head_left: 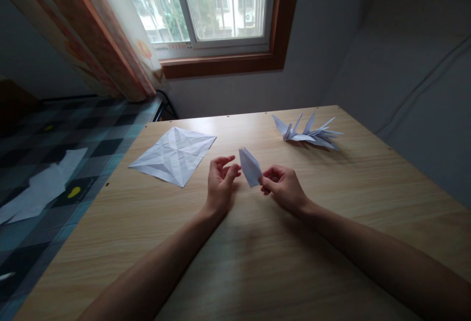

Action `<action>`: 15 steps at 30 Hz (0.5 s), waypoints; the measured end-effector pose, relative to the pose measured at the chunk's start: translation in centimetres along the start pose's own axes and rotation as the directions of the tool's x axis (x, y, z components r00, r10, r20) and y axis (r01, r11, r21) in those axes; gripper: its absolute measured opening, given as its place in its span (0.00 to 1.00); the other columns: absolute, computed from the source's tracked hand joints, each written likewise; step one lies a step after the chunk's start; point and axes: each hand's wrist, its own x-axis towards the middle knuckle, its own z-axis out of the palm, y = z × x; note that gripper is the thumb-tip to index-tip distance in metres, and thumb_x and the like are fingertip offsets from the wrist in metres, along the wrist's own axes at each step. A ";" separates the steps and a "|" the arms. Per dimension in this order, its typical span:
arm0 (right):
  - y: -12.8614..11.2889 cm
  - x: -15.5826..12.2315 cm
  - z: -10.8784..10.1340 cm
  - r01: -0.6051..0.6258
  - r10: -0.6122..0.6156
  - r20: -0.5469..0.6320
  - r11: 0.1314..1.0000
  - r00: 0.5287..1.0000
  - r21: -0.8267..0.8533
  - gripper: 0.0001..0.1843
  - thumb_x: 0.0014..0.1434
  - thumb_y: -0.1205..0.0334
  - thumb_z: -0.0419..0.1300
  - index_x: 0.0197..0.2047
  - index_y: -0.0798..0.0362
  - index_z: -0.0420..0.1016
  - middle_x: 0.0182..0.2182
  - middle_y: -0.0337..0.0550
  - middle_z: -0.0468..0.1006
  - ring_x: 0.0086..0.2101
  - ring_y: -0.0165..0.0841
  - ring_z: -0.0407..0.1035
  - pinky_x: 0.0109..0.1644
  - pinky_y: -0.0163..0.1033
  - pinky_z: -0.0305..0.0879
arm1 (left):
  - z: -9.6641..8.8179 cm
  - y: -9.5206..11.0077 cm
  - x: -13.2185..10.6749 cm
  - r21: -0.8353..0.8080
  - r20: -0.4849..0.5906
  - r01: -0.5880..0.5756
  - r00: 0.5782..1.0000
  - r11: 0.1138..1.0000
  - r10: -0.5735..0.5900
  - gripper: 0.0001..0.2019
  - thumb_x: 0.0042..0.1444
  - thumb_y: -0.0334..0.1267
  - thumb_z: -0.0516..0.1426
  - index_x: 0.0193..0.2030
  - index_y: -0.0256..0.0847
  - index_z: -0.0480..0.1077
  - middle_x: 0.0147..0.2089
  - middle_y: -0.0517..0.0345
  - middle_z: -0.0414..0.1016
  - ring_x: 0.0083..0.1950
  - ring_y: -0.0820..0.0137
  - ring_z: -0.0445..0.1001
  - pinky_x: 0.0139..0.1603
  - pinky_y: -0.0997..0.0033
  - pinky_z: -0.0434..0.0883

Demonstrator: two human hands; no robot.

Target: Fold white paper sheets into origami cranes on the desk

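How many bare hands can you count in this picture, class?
2: the bare left hand, just left of the narrow, folded white paper piece, and the bare right hand, pinching its lower right edge. No other hand shows.

The left hand (220,184) and right hand (286,189) were bare. Bare, slender forearms, at seven (162,259) and four o'clock (368,252), narrowed smoothly toward the wrists (215,208).

A flowered curtain (106,36) and, dimly, what seems a checked bedspread (106,124) show a home.
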 end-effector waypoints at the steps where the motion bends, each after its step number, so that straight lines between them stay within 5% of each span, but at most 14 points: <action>1: 0.0 0.0 0.0 0.020 -0.022 -0.060 0.999 0.998 -0.037 0.12 0.52 0.54 0.65 0.28 0.54 0.74 0.20 0.41 0.76 0.21 0.33 0.73 0.26 0.37 0.70 | 0.1 0.1 -0.2 0.048 0.044 -0.004 0.999 0.999 0.002 0.19 0.48 0.46 0.66 0.40 0.41 0.65 0.52 0.52 0.72 0.39 0.71 0.76 0.40 0.69 0.73; 6: -0.2 -0.7 0.2 0.164 -0.193 -0.107 0.958 0.975 -0.235 0.09 0.54 0.57 0.65 0.29 0.53 0.73 0.24 0.41 0.77 0.23 0.32 0.72 0.26 0.36 0.69 | 0.3 0.2 -1.2 0.278 0.344 -0.001 0.934 0.961 -0.099 0.13 0.49 0.42 0.66 0.35 0.37 0.69 0.37 0.53 0.77 0.36 0.69 0.75 0.36 0.72 0.71; 11: -0.4 -1.0 0.6 0.306 -0.300 0.061 0.940 0.952 -0.153 0.10 0.52 0.59 0.67 0.36 0.52 0.74 0.42 0.47 0.76 0.35 0.35 0.75 0.31 0.36 0.73 | 0.1 0.1 -1.2 0.236 0.379 -0.009 0.921 0.972 -0.084 0.15 0.50 0.40 0.66 0.42 0.38 0.70 0.36 0.54 0.78 0.37 0.66 0.77 0.38 0.69 0.72; 15: -0.4 -0.7 0.4 0.256 -0.250 0.146 0.966 0.957 -0.024 0.14 0.51 0.56 0.69 0.37 0.52 0.74 0.52 0.50 0.74 0.41 0.37 0.75 0.39 0.40 0.75 | 0.2 0.3 -1.1 0.169 0.379 0.010 0.922 0.986 -0.074 0.16 0.51 0.40 0.65 0.45 0.37 0.72 0.42 0.51 0.79 0.42 0.65 0.78 0.43 0.67 0.74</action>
